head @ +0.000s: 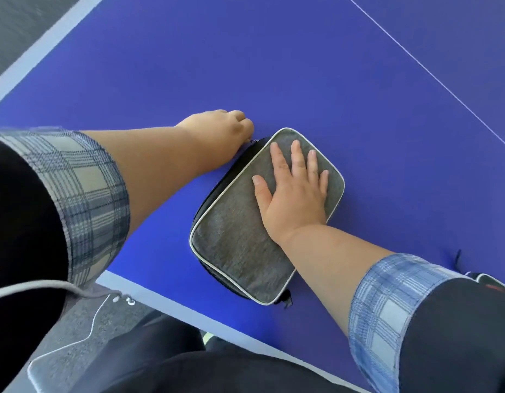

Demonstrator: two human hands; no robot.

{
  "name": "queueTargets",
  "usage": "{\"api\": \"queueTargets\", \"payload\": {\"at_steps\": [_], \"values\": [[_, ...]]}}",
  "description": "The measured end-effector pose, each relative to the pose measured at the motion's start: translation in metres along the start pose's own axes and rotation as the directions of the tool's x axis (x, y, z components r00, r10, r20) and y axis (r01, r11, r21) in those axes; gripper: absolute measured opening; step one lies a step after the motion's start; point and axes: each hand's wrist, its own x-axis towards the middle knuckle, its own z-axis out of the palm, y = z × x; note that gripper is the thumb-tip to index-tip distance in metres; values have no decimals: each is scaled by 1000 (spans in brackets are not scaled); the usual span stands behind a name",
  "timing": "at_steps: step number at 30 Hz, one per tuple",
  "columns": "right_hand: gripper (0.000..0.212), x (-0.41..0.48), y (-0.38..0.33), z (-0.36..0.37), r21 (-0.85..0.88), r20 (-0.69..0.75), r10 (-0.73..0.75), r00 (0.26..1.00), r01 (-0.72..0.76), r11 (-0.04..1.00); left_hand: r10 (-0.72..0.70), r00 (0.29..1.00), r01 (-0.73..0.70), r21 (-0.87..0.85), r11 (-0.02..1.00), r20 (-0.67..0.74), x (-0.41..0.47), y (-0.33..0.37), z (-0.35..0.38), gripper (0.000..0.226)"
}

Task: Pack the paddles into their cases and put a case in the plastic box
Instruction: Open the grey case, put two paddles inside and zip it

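Note:
A grey fabric paddle case with white piping and black zippered sides lies flat on the blue table-tennis table, near its front edge. My right hand presses flat on the case's far half, fingers spread. My left hand is at the case's far left corner, its fingers closed on the small zipper pull. No paddle shows; the inside of the case is hidden. The plastic box is out of view.
The table's white edge line runs along the front and the left side. A white centre line crosses the far right. A dark object peeks out behind my right sleeve. Grey floor lies below.

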Motion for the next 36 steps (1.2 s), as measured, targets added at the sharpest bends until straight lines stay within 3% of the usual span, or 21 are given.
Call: {"api": "queueTargets", "payload": {"at_steps": [5, 12, 21, 26, 28, 31, 36], "values": [[72, -1, 1, 0, 39, -13, -21, 1000, 21, 999, -106, 992, 103, -50, 993, -70, -56, 7, 18, 35], [71, 1, 3, 0, 48, -10, -36, 999, 37, 998, -234, 942, 211, -122, 970, -239, -115, 20, 45, 14], [73, 5, 5, 5, 57, -60, -40, 997, 43, 997, -340, 879, 313, -132, 940, -333, -188, 42, 62, 10], [69, 10, 5, -3, 80, 20, -51, 999, 49, 996, -504, 827, 447, -250, 859, -250, -187, 50, 66, 18], [65, 7, 13, -10, 76, -1, -202, 979, 202, 976, -523, 829, 475, -244, 845, -198, -185, 50, 63, 23], [66, -3, 31, -12, -132, 59, -561, 825, 564, 815, -522, 838, 490, -201, 848, -162, -186, 51, 62, 26], [78, -1, 37, -2, -180, 87, -580, 810, 585, 791, -566, 813, 532, -222, 817, -138, -199, 63, 66, 21]]}}
